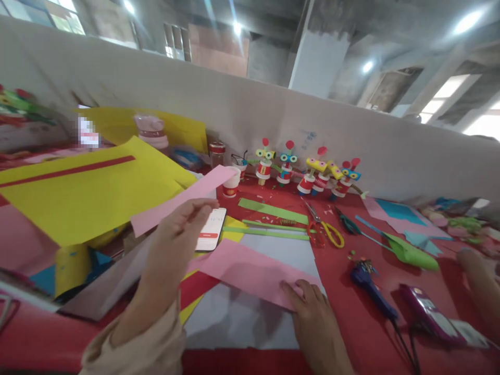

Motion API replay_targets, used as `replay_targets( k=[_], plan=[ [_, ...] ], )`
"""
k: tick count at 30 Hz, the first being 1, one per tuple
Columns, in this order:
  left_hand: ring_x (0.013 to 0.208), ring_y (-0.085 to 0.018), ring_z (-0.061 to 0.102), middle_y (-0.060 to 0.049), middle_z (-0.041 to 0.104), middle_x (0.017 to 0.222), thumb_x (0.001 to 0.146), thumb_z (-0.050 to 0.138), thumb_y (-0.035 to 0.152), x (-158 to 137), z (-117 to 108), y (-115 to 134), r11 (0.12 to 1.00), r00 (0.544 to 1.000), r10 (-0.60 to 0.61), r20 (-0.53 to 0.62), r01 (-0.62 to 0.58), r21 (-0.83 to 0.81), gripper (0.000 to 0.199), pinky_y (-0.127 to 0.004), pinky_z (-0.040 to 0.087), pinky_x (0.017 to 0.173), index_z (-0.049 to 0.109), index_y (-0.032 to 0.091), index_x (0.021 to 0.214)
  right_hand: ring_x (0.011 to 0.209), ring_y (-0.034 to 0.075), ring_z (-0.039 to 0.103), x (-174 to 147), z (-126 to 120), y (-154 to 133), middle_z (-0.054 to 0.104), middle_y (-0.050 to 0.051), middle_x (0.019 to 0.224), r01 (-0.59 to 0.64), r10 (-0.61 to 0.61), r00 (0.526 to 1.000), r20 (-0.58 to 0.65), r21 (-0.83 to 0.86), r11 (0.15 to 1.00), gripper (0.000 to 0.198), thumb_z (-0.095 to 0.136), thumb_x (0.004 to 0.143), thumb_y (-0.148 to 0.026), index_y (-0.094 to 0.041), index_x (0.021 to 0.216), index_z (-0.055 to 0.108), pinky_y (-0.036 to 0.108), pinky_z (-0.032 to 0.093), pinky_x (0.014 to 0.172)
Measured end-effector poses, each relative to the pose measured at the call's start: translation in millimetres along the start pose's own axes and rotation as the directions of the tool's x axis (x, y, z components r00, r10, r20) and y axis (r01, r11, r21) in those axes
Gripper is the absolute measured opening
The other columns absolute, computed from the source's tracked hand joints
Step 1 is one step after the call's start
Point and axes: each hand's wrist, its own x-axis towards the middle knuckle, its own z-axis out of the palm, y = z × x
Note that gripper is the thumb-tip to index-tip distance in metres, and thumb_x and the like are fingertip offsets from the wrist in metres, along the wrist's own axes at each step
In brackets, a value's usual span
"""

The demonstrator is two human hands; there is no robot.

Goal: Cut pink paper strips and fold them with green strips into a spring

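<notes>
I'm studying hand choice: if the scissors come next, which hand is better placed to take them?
Probably the right hand: it rests on the pink paper, near the scissors. The left hand is farther off, raised near the smartphone.

**Outward Appearance**

Left sleeve (144, 338): pale beige cloth, loose cut, creased and bunched, ending on the forearm (150, 284). Left hand (177, 224): bare. Right hand (311, 304): bare, as is the visible part of the wrist (322, 338).
</notes>
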Motion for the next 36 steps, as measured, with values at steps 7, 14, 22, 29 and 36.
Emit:
replay_targets(
  k=[7,14,22,29,36],
  plan=[
    [0.107,-0.022,0.055,-0.005,0.065,0.111,0.079,0.055,0.015,-117.7,46.4,-26.3,0.762,0.728,0.242,0.641,-0.551,0.339,0.032,-0.040,0.043,0.095,0.061,0.023,0.109,0.096,0.023,0.054,-17.3,-23.0,0.7,0.060,0.004,0.115,0.027,-0.034,0.996,0.081,0.078,0.997,0.054,0.045,0.076,0.000,-0.032,0.117,0.058,0.036,0.043,0.081],
    [0.106,-0.022,0.058,-0.006,0.066,0.112,0.080,0.044,0.004,-149.0,30.0,-53.9,0.655,0.692,0.215,0.689,-0.626,0.424,0.038,-0.040,0.046,0.090,0.063,0.021,0.108,0.107,0.024,0.049,-40.4,-25.8,-4.4,0.057,0.006,0.123,0.062,-0.068,0.997,0.043,0.140,0.988,0.044,0.043,0.084,-0.007,-0.026,0.122,0.054,0.040,0.041,0.085],
    [0.095,-0.021,0.063,-0.004,0.071,0.099,0.083,0.045,0.016,-123.4,-9.1,-65.0,0.677,0.774,0.131,0.620,-0.526,0.514,0.028,-0.036,0.048,0.086,0.070,0.023,0.091,0.098,0.021,0.054,-44.6,-20.4,13.5,0.063,0.006,0.106,0.031,-0.018,0.999,-0.037,0.362,0.932,0.035,0.047,0.082,-0.007,-0.024,0.106,0.065,0.037,0.046,0.083],
    [0.094,-0.023,0.059,-0.006,0.066,0.102,0.083,0.044,0.014,-129.7,1.3,-49.7,0.598,0.724,0.052,0.688,-0.574,0.559,0.027,-0.039,0.046,0.081,0.066,0.023,0.096,0.090,0.020,0.054,-44.0,-17.6,15.9,0.062,0.006,0.096,0.029,-0.008,0.999,-0.050,0.443,0.896,0.024,0.055,0.081,-0.012,-0.024,0.097,0.068,0.035,0.046,0.079],
    [0.084,-0.024,0.057,-0.010,0.063,0.090,0.079,0.042,0.005,-152.8,57.5,-22.2,0.576,0.651,-0.053,0.758,-0.600,0.555,0.025,-0.039,0.046,0.074,0.063,0.015,0.090,0.081,0.021,0.054,-29.3,-38.6,-37.1,0.061,0.006,0.087,0.001,-0.020,0.993,0.112,0.165,0.986,0.029,0.044,0.080,-0.001,-0.019,0.095,0.062,0.033,0.041,0.069]
  ],
)
